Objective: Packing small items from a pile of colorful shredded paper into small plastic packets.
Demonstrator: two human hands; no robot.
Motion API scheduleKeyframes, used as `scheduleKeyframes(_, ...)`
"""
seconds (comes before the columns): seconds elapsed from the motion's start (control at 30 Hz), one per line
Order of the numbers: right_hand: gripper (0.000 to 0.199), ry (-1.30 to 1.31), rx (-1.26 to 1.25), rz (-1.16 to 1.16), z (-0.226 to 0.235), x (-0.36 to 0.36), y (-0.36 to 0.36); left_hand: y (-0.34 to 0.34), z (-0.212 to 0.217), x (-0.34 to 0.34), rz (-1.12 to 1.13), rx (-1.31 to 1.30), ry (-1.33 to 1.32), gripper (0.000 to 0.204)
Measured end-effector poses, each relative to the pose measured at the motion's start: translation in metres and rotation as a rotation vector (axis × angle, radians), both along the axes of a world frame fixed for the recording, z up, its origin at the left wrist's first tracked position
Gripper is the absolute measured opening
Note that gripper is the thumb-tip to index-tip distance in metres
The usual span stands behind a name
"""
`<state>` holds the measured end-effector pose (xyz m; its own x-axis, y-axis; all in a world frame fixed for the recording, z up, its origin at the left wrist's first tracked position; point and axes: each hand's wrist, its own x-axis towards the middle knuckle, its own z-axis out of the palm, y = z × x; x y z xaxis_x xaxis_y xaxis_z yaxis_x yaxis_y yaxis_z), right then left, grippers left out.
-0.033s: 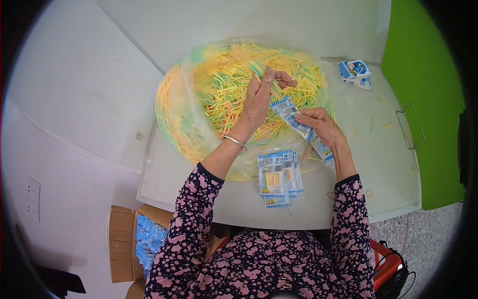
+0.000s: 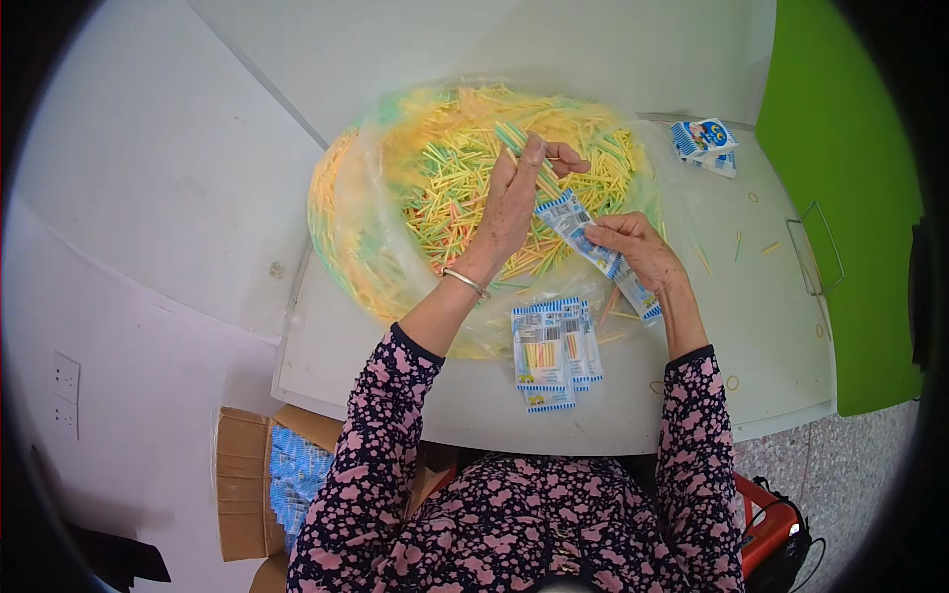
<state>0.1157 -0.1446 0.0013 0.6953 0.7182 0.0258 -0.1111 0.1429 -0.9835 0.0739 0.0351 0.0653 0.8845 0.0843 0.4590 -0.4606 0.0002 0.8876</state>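
Note:
Over the heap of thin coloured sticks, my left hand holds a small bunch of green and orange sticks between its thumb and fingers. The lower ends of the bunch meet the upper edge of a blue-and-white plastic packet; I cannot tell whether they are inside it. My right hand pinches that packet at its middle, thumb on top. Closer to me on the table lie several overlapping packets, with yellow and pink sticks showing through clear windows.
A big clear plastic bag holds the heap. More packets lie at the table's far right. Loose sticks and rubber bands are scattered on the white table. A cardboard box of blue packets stands at lower left; a green panel borders the right.

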Motion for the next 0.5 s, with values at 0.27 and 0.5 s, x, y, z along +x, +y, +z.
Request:
scheduleKeyframes(0.27, 0.022, -0.018, 0.039, 0.003, 0.0, -0.003, 0.0, -0.006, -0.009, -0.015, -0.048, -0.067, 0.106, 0.046)
scheduleKeyframes(0.5, 0.023, -0.033, 0.02, -0.004, 0.002, -0.004, 0.003, -0.001, -0.012, -0.023, -0.096, 0.023, 0.242, 0.048)
